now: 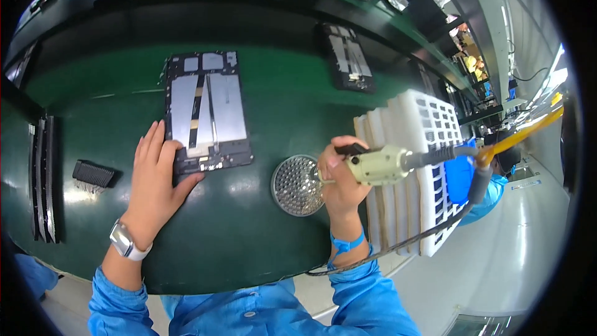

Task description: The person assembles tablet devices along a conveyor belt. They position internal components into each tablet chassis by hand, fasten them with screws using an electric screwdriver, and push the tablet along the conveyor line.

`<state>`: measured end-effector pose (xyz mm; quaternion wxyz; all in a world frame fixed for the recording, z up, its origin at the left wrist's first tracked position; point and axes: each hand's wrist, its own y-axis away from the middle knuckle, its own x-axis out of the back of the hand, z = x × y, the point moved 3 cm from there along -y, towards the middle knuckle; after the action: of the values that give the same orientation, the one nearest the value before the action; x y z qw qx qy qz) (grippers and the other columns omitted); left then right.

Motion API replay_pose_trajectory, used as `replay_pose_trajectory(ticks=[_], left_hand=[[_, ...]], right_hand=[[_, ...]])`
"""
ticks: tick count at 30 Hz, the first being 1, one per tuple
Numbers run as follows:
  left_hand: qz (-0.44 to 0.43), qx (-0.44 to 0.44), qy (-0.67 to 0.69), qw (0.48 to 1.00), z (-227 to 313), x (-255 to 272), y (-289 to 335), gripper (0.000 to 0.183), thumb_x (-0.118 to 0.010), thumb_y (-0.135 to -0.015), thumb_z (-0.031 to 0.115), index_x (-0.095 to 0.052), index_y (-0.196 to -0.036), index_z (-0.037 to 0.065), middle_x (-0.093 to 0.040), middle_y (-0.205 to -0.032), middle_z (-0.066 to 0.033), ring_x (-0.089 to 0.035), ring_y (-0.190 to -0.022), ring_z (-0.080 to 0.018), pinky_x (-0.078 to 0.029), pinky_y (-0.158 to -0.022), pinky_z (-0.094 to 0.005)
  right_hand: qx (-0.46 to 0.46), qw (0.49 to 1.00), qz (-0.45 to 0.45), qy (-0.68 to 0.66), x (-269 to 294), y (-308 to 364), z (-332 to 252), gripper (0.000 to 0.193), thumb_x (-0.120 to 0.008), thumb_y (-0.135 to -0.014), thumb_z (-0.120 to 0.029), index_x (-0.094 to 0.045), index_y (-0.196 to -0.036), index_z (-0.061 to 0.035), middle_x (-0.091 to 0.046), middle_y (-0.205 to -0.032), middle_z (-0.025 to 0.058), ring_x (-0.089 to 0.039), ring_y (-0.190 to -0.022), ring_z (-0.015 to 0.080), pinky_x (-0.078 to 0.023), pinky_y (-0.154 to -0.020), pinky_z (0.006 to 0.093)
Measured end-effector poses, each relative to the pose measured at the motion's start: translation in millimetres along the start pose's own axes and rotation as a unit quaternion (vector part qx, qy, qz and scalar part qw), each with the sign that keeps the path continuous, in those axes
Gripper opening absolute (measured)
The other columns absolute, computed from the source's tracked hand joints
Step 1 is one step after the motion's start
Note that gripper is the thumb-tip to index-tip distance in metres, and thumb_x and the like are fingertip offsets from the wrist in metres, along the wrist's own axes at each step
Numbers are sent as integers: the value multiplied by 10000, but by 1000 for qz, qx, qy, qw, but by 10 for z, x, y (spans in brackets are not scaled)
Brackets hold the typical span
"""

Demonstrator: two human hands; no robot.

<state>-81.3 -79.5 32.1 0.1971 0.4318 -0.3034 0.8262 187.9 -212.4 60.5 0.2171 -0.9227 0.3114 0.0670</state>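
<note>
While the right hand [342, 183] is closed around a cream powered driver [380, 165] at the right rim of the round dimpled dish [295, 188], the tablet-like assembly [227, 111] lies left of that grip and somewhat farther off on the green worktop [217, 236]; its long axis runs near to far, roughly across the driver's length; the left hand [152, 177] is nearer, its grip spread loosely about the assembly's near-left corner.
</note>
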Motion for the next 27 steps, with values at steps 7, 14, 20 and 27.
replay_pose_trajectory(ticks=[7, 14, 20, 27], left_hand=[[-24, 49, 10, 998, -202, 806, 102, 532, -830, -655, 85, -608, -1132, 5, -618, -1172, -183, -573, -1098, -391, -471, -941, -439], [-54, 102, -15, 993, -425, 819, 152, 420, -789, -599, -38, -626, -987, -33, -556, -944, -153, -532, -923, -353, -460, -822, -406], [-22, 95, -79, 992, -387, 926, 142, 320, -755, -596, -98, -658, -896, -40, -577, -911, -132, -537, -881, -335, -473, -787, -405], [-26, 124, -95, 987, -561, 841, 245, 233, -707, -631, -116, -673, -846, -33, -577, -878, -134, -547, -855, -332, -466, -764, -425]], right_hand=[[16, 999, -16, 49, -23, 41, -25, 308, -676, -795, 106, -606, -1086, 33, -585, -790, 20, -531, -696, 72, -437, -632, 227], [23, 999, -20, 39, 12, 26, -13, 305, -687, -805, 96, -607, -1091, 29, -577, -767, 10, -510, -669, 67, -418, -615, 223], [70, 992, -33, 97, 12, 9, -14, 313, -603, -817, 44, -538, -1123, 45, -537, -677, 84, -497, -564, 129, -391, -503, 254], [27, 998, -17, 52, 31, 34, -11, 324, -684, -798, 107, -600, -1101, 33, -568, -773, 14, -506, -669, 75, -419, -614, 231]])
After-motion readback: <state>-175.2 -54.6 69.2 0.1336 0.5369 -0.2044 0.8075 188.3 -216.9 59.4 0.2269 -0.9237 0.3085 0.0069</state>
